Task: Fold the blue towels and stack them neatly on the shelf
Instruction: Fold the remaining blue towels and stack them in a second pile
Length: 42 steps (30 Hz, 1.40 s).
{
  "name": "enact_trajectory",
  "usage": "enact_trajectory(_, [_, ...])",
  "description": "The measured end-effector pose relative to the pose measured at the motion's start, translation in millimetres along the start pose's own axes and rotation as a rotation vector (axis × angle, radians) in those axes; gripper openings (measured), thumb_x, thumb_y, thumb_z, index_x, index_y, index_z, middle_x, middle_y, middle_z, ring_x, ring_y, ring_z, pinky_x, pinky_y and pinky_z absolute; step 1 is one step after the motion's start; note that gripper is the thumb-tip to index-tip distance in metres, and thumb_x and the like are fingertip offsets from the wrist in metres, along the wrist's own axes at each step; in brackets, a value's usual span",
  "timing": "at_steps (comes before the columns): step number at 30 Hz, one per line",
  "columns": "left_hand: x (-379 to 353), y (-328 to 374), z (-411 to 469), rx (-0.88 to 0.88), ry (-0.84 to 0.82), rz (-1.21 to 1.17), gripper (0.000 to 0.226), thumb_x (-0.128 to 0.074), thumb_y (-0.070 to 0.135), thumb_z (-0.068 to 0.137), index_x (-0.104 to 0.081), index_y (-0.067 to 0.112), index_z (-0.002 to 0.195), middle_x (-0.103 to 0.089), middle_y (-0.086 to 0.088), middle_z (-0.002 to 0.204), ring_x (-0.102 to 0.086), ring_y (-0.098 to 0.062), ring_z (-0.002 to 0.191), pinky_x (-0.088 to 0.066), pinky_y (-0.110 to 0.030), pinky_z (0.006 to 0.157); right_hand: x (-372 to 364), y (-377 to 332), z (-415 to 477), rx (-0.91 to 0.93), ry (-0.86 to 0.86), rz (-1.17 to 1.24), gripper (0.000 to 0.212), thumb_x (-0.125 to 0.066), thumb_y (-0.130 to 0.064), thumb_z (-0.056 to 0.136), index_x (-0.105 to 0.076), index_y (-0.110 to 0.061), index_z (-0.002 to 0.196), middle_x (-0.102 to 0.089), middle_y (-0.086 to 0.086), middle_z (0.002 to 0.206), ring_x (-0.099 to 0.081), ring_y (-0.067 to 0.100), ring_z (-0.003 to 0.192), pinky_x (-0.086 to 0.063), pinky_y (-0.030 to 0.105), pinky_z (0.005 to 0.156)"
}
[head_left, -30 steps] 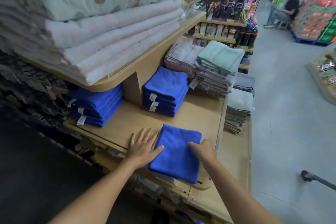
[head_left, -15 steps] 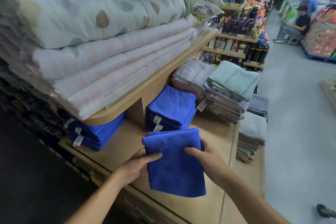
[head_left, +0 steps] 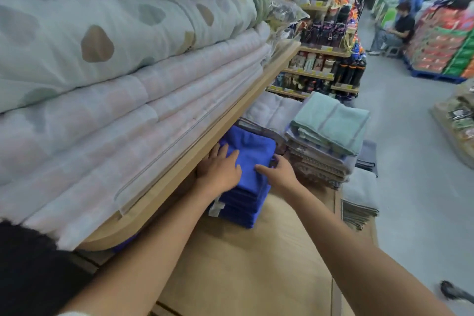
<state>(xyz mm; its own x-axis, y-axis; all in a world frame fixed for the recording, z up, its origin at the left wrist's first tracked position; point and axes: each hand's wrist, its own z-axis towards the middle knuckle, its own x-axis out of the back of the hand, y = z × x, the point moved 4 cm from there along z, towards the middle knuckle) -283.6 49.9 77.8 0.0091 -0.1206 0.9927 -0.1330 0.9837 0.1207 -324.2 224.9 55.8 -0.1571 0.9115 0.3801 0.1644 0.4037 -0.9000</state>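
Folded blue towel (head_left: 252, 146), set atop the blue stack (head_left: 241, 210) on the wooden shelf (head_left: 256, 264); pressed under spread left hand (head_left: 220, 172), right edge gripped by right hand (head_left: 278, 174). Judged soft, light, limp; best taken at folded edges.

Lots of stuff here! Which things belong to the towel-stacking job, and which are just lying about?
In the job: blue towel stack, left hand, right hand, lower shelf.
Just lying about: spotted quilt, pink blankets, green towels, grey towels.

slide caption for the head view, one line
Left hand and right hand rest on the folded blue towel atop its stack
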Motion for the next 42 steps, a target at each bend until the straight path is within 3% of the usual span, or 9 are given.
enact_trajectory(3, [-6.1, 0.4, 10.4, -0.007, 0.065, -0.044, 0.065, -0.035, 0.046, 0.092, -0.026, 0.035, 0.155, -0.009, -0.002, 0.169, -0.002, -0.026, 0.155, -0.014, -0.049, 0.124, 3.2, 17.0, -4.7, -0.037, 0.068, 0.064, 0.066, -0.072, -0.043, 0.090, -0.050, -0.009, 0.142, -0.059, 0.005, 0.133, -0.059, 0.018, 0.109, -0.048, 0.032, 0.092])
enact_trajectory(5, [-4.4, 9.0, 20.8, -0.056, 0.096, -0.099, 0.065, -0.029, 0.056, 0.091, -0.019, 0.045, 0.155, -0.005, 0.001, 0.169, 0.001, -0.026, 0.155, -0.011, -0.050, 0.124, -2.5, 39.8, -11.5, -0.233, 0.039, 0.160, 0.061, -0.054, -0.056, 0.097, -0.051, -0.012, 0.140, -0.059, 0.004, 0.126, -0.060, 0.021, 0.105, -0.050, 0.039, 0.096])
enact_trajectory(9, [-19.1, 19.1, 30.2, -0.031, -0.034, -0.167, 0.076, -0.016, 0.081, 0.086, -0.005, 0.050, 0.154, 0.004, 0.002, 0.169, 0.008, -0.030, 0.155, -0.001, -0.053, 0.124, -23.4, 67.3, -37.1, -0.554, -0.175, 0.480, 0.053, -0.044, -0.065, 0.098, -0.059, -0.019, 0.121, -0.069, 0.002, 0.077, -0.062, 0.019, 0.057, -0.046, 0.030, 0.057])
enact_trajectory(12, [-32.8, 15.8, 17.0, -0.034, -0.004, -0.151, 0.079, -0.011, 0.082, 0.086, -0.001, 0.047, 0.156, 0.005, 0.000, 0.169, 0.009, -0.030, 0.155, 0.004, -0.054, 0.123, -31.5, 73.6, -43.8, -0.627, -0.164, 0.732, 0.056, -0.056, -0.066, 0.092, -0.061, -0.011, 0.102, -0.062, 0.003, 0.058, -0.058, 0.017, 0.046, -0.045, 0.025, 0.049])
enact_trajectory(17, [-34.3, 1.5, -1.5, -0.051, 0.010, -0.333, 0.095, -0.018, 0.087, 0.077, 0.001, 0.041, 0.158, 0.002, -0.002, 0.169, -0.001, -0.028, 0.155, -0.007, -0.050, 0.125, -39.2, 79.7, -54.0, -0.634, -0.195, 0.829, 0.080, -0.067, -0.070, 0.077, -0.070, 0.002, 0.111, -0.073, 0.009, 0.084, -0.066, 0.023, 0.074, -0.051, 0.031, 0.066])
enact_trajectory(21, [-25.9, -6.7, -5.4, -0.002, -0.077, -0.564, 0.102, -0.032, 0.089, 0.073, -0.004, 0.041, 0.159, 0.003, -0.004, 0.169, -0.004, -0.026, 0.155, -0.012, -0.048, 0.125, -39.3, 77.4, -67.1, -0.511, -0.199, 0.853, 0.070, -0.073, -0.070, 0.068, -0.071, -0.011, 0.106, -0.076, 0.003, 0.085, -0.073, 0.019, 0.078, -0.055, 0.029, 0.068])
enact_trajectory(25, [-31.4, -10.0, -22.4, -0.023, -0.104, -0.635, 0.102, -0.031, 0.099, 0.066, -0.012, 0.052, 0.155, -0.004, 0.004, 0.169, -0.015, -0.026, 0.153, -0.021, -0.054, 0.122, -31.2, 79.9, -82.1, -0.368, -0.278, 1.110, 0.071, -0.079, -0.058, 0.081, -0.064, -0.016, 0.136, -0.068, 0.013, 0.133, -0.065, 0.031, 0.123, -0.048, 0.047, 0.109])
enact_trajectory(39, [-32.1, 14.2, -76.0, -0.124, -0.023, -1.074, 0.102, -0.056, 0.086, 0.071, -0.025, 0.039, 0.156, -0.029, 0.006, 0.160, -0.031, -0.013, 0.147, -0.029, -0.052, 0.120, 6.0, 69.9, -130.5, -0.272, -0.410, 0.856, 0.078, -0.082, -0.056, 0.078, -0.052, -0.025, 0.143, -0.067, 0.006, 0.135, -0.064, 0.025, 0.125, -0.049, 0.044, 0.107])
enact_trajectory(42, [-18.0, 49.4, -100.5, -0.176, 0.076, -1.090, 0.097, -0.055, 0.087, 0.071, -0.025, 0.047, 0.154, -0.030, 0.018, 0.156, -0.031, 0.002, 0.144, -0.029, -0.033, 0.120, 43.1, 72.7, -149.0, -0.193, -0.386, 0.819, 0.080, -0.083, -0.056, 0.077, -0.051, -0.027, 0.145, -0.066, 0.003, 0.138, -0.062, 0.024, 0.127, -0.047, 0.044, 0.109])
